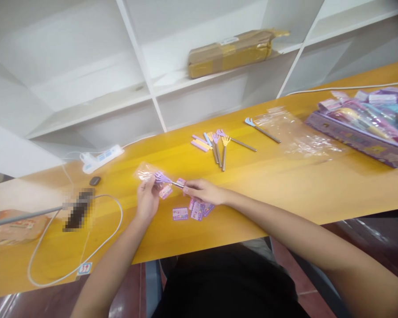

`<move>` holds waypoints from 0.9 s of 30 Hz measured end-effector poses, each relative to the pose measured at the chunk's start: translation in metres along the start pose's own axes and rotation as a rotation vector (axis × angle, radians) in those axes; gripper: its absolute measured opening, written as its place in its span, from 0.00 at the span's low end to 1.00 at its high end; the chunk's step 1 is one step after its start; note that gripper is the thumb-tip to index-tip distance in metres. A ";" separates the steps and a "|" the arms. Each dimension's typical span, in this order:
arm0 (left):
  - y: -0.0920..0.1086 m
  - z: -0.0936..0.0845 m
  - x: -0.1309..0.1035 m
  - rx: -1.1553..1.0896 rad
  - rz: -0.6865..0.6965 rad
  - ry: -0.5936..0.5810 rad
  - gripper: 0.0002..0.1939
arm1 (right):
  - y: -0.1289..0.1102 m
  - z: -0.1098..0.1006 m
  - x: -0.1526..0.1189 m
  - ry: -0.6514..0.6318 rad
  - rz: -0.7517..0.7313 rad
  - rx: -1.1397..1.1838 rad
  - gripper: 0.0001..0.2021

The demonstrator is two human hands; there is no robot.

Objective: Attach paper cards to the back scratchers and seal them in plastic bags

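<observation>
My left hand is closed around the claw end of a purple back scratcher, and a clear plastic bag shows just behind those fingers. The scratcher's metal rod runs across to my right hand, whose fingers pinch it. Small purple printed cards lie on the table below my right hand, and another card sits between the hands. Farther back are several more back scratchers with yellow and purple claws, beside loose pastel tubes. A blue-clawed scratcher lies apart to the right.
Clear plastic bags lie right of the scratchers, by a purple box of packaged items. A power strip, white cable and small black object are at left. A taped brown parcel rests on the white shelf.
</observation>
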State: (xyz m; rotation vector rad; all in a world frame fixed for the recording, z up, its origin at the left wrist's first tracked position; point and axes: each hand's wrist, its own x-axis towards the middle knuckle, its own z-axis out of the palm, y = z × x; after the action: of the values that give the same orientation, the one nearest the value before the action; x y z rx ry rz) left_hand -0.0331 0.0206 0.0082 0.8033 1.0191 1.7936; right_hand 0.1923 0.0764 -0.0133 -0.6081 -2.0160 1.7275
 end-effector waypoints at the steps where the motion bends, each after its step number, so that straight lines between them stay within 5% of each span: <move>1: 0.003 0.000 0.003 -0.023 0.020 0.016 0.14 | 0.001 0.000 0.001 0.002 0.002 -0.023 0.29; 10: 0.008 -0.001 -0.001 0.060 -0.059 -0.065 0.18 | -0.003 -0.001 0.001 0.077 -0.094 -0.165 0.31; 17: -0.007 -0.003 -0.011 0.295 -0.183 -0.285 0.21 | 0.005 0.001 0.003 0.046 -0.110 -0.210 0.34; 27: 0.013 -0.005 0.009 0.009 0.068 0.003 0.20 | -0.004 -0.004 0.002 0.148 -0.094 -0.146 0.26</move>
State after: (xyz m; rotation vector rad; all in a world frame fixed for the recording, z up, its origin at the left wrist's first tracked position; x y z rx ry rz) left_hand -0.0461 0.0238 0.0184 0.8502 1.0129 1.8496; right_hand 0.1924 0.0802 -0.0092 -0.6565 -2.0434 1.4470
